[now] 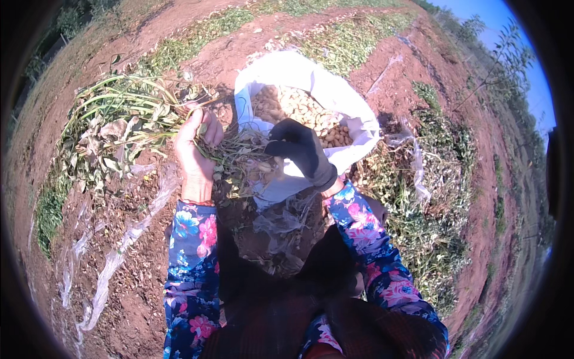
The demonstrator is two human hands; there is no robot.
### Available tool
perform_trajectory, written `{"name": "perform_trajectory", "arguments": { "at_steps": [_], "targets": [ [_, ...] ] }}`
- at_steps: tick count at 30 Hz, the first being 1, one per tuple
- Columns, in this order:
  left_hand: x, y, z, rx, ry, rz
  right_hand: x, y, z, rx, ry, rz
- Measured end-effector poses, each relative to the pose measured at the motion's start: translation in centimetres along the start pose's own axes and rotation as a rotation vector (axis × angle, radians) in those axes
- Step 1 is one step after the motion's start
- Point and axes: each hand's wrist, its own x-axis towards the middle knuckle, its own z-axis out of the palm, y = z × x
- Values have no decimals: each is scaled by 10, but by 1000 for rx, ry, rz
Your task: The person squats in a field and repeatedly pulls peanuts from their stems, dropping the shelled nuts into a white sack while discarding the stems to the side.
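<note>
My bare left hand (197, 139) grips a bundle of peanut plants by the stems. Their leafy tops (125, 116) spread out to the left, and the root end (246, 157) points right, with a few pods among the tangled roots. At that root end is my right hand (302, 150) in a black glove, its fingers curled against the roots; whether they pinch a pod is hidden. Just beyond both hands stands a white woven sack (358, 107) with its rim rolled wide. Loose peanut pods (305, 107) fill much of its inside.
Picked-over peanut vines (426, 215) lie heaped to the right of the sack. Strips of clear plastic film (112, 264) trail over the reddish soil at left. More vines (350, 40) lie in rows farther off, and shrubs (502, 76) line the right edge.
</note>
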Motion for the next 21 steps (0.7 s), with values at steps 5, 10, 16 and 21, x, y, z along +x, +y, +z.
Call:
{"name": "perform_trajectory", "arguments": {
  "at_steps": [5,10,16,21],
  "targets": [
    [-1,-2,-4,51,58,34,-4,-18,2,-387,28,-143],
    [-4,-2,0,166,110,65,-5,-11,2,-463,-4,-269],
    [-3,-4,0,38,157,62,-5,-13,-9,-115,-102,-62],
    [-3,-6,-10,26,0,-8,2,19,-19,527,160,37]
  ]
}}
